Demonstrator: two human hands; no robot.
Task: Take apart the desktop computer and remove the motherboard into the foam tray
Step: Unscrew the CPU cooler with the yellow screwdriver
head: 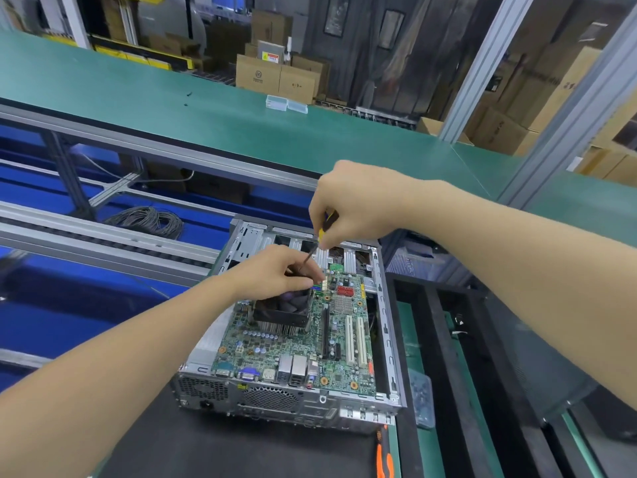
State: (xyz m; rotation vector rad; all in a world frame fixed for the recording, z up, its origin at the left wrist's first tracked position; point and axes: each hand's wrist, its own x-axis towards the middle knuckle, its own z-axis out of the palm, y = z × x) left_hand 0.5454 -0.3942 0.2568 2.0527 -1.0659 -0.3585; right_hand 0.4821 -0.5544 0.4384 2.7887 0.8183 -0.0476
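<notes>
The motherboard [310,332] sits flat inside the open computer case [386,339], not yet lifted. At its far-left corner, beside the black cooler fan [286,308], the right hand [355,205] pinches a yellow-handled screwdriver [312,248] from above, probably to spin it, while the left hand [275,270] curls its fingers round the shaft low down, likely steadying the tip. Case walls hem the board closely on every side. The black foam tray [448,339] lies just right, open and reachable.
</notes>
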